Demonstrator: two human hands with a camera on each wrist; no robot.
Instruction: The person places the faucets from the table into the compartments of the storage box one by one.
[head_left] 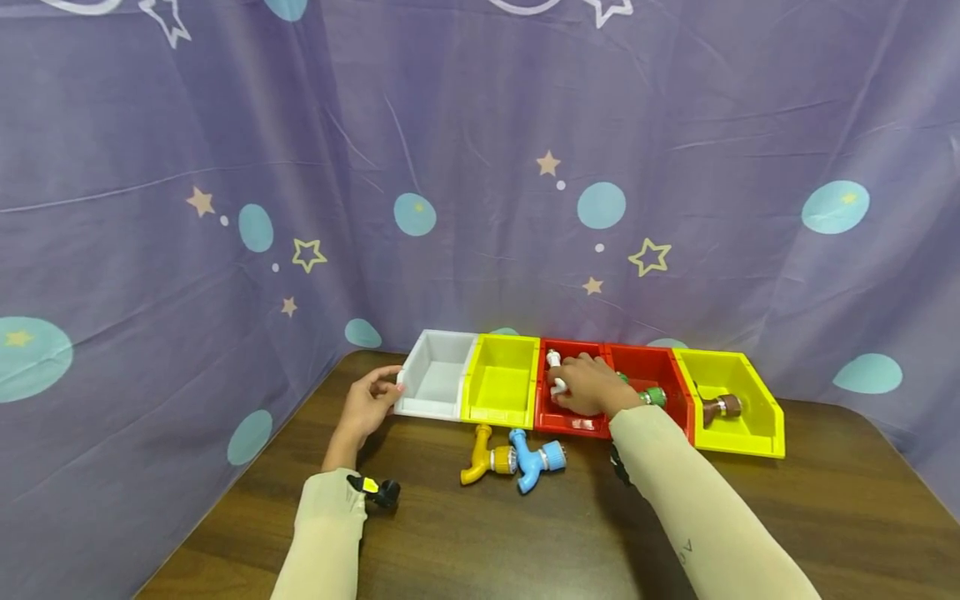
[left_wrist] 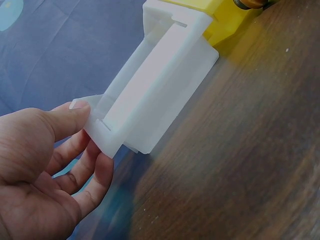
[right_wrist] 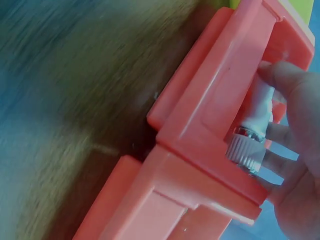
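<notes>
With thumb and fingers, my left hand (head_left: 369, 405) pinches the front left corner of the white bin (left_wrist: 150, 95), which stands at the left end of a row of bins. My right hand (head_left: 587, 385) reaches into the left red bin (head_left: 572, 422) and holds a white toy-like tap (right_wrist: 250, 135). In the right wrist view the tap's ribbed collar shows beside the fingers. The hand covers part of the tap in the head view. In front of the row, a yellow-orange tap (head_left: 481, 457) and a blue tap (head_left: 531, 461) lie side by side on the table.
A yellow bin (head_left: 501, 383) stands between the white and red ones. The right red bin (head_left: 678, 400) holds a green tap (head_left: 654, 397), partly hidden by my right arm. The end yellow bin (head_left: 765, 417) holds a brown tap (head_left: 723, 407). A purple curtain (head_left: 480, 167) hangs behind.
</notes>
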